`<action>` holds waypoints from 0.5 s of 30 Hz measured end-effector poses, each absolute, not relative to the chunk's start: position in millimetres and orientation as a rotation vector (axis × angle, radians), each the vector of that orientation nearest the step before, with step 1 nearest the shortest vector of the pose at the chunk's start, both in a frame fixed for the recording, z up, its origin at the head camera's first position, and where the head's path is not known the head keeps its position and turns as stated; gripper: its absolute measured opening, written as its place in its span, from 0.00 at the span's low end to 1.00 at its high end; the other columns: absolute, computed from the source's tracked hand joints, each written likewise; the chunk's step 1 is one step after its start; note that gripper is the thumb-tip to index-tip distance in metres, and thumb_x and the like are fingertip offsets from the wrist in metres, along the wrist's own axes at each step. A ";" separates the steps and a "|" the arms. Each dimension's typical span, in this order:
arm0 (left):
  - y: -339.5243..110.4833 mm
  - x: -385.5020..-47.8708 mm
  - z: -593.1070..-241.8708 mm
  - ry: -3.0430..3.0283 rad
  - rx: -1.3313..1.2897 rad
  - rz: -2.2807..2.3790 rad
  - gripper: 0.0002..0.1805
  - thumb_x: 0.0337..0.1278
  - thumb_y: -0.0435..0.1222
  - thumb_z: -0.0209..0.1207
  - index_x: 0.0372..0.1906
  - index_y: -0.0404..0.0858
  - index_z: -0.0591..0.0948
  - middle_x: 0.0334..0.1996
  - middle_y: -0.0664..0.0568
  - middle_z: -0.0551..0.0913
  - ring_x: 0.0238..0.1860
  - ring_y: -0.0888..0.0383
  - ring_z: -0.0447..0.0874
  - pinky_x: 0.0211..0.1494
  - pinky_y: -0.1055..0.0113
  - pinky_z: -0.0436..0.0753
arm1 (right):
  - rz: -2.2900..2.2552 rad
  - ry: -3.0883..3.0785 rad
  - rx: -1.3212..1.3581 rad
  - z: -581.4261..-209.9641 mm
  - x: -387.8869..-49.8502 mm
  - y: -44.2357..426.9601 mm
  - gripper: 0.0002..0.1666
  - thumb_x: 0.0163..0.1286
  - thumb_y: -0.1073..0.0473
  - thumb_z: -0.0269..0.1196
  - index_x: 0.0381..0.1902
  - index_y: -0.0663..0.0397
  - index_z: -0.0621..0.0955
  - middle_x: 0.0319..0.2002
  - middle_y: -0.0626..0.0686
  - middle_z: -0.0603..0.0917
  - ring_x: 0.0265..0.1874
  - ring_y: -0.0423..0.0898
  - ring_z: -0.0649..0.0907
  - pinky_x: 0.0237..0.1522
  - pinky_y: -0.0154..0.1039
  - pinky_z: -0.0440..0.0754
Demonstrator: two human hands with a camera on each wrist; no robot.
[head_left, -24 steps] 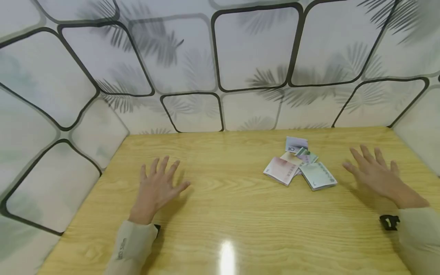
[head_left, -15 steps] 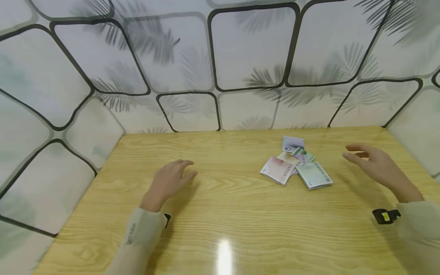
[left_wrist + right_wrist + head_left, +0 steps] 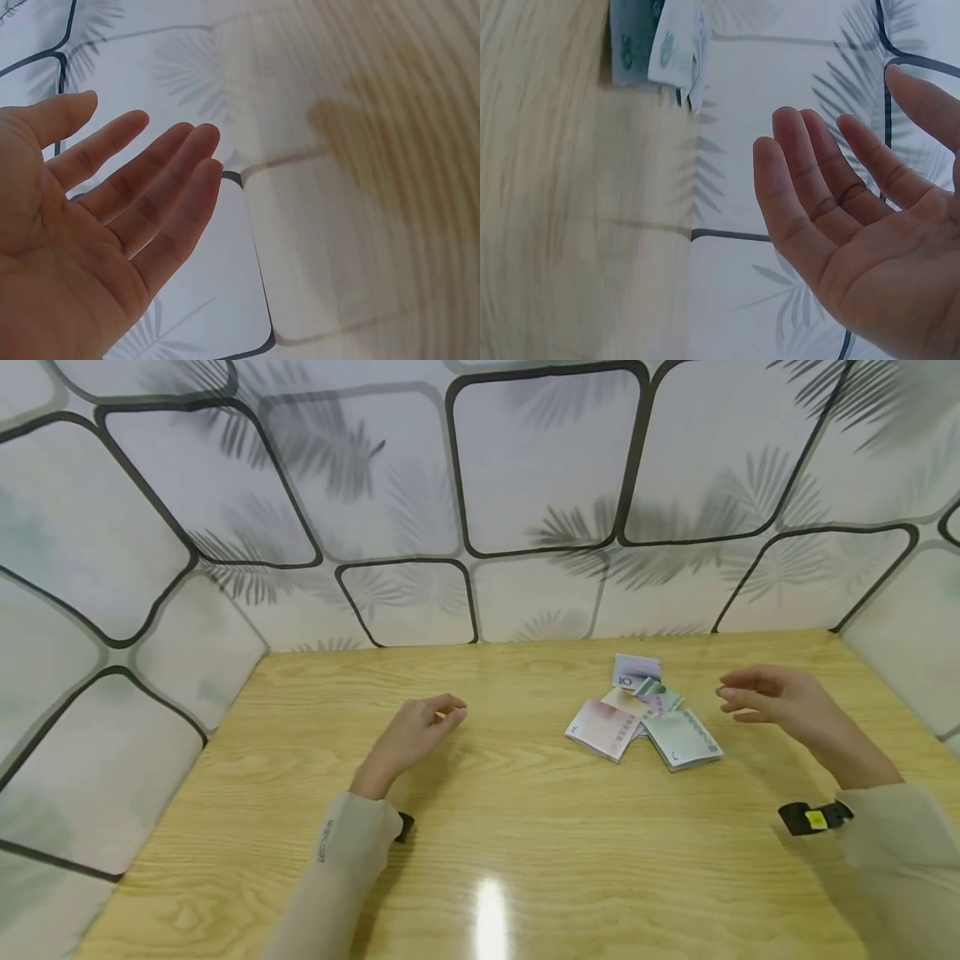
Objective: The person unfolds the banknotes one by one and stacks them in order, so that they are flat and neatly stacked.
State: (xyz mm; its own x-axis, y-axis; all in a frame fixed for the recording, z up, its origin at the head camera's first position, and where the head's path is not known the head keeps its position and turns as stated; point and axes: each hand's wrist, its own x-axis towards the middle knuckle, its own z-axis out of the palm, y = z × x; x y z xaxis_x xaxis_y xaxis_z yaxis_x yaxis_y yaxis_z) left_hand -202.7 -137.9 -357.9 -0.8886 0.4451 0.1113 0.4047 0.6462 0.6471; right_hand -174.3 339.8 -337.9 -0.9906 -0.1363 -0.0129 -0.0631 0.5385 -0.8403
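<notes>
Several folded banknotes lie in an overlapping cluster right of the middle of the table: a reddish one (image 3: pixel 603 729), a green one (image 3: pixel 682 739) and a purple one (image 3: pixel 636 670) at the back. My right hand (image 3: pixel 798 714) hovers just right of them, fingers loosely bent, holding nothing; the right wrist view shows its open palm (image 3: pixel 870 240) and part of the green notes (image 3: pixel 656 45). Further left, my left hand (image 3: pixel 411 739) hangs over bare wood with relaxed fingers, also holding nothing, its palm (image 3: pixel 67 262) visible in the left wrist view.
The wood-grain table (image 3: pixel 480 827) reaches back to a patterned wall (image 3: pixel 547 468) with dark outlines and leaf prints. More of this wall stands along the left and right sides. Black bands are on both wrists.
Both hands have moved inward, the left one to the right and the right one to the left towards the notes. Their spread fingers have drawn together and bent loosely. The notes lie unmoved on the table.
</notes>
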 end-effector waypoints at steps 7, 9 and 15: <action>-124.7 -207.7 -359.3 2.643 0.673 1.244 0.18 0.79 0.35 0.50 0.61 0.27 0.78 0.52 0.35 0.83 0.45 0.44 0.86 0.46 0.55 0.86 | -1.553 2.591 -0.234 -335.8 -178.1 336.3 0.17 0.79 0.58 0.59 0.59 0.60 0.75 0.47 0.36 0.84 0.43 0.36 0.85 0.45 0.33 0.85; -121.3 -208.3 -359.9 2.614 0.665 1.264 0.18 0.79 0.34 0.50 0.62 0.27 0.78 0.53 0.34 0.83 0.46 0.44 0.86 0.45 0.56 0.87 | -1.556 2.576 -0.254 -336.3 -179.6 334.4 0.17 0.79 0.58 0.58 0.59 0.63 0.74 0.48 0.38 0.84 0.43 0.37 0.86 0.45 0.33 0.85; -112.0 -208.0 -360.3 2.517 0.631 1.374 0.18 0.78 0.32 0.50 0.62 0.25 0.77 0.53 0.33 0.82 0.46 0.43 0.86 0.46 0.54 0.87 | -1.539 2.536 -0.237 -339.2 -186.8 324.8 0.25 0.80 0.57 0.58 0.63 0.73 0.70 0.46 0.38 0.84 0.42 0.39 0.86 0.45 0.36 0.86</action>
State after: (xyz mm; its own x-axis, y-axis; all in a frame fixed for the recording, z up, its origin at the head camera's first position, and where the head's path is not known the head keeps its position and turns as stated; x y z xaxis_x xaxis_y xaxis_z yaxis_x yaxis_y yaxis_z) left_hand -208.0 -112.0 -360.3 -0.8875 0.4602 0.0243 0.2694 0.4753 0.8375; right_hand -186.8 324.8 -339.2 -0.9738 -0.2199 -0.0587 -0.0493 0.4559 -0.8887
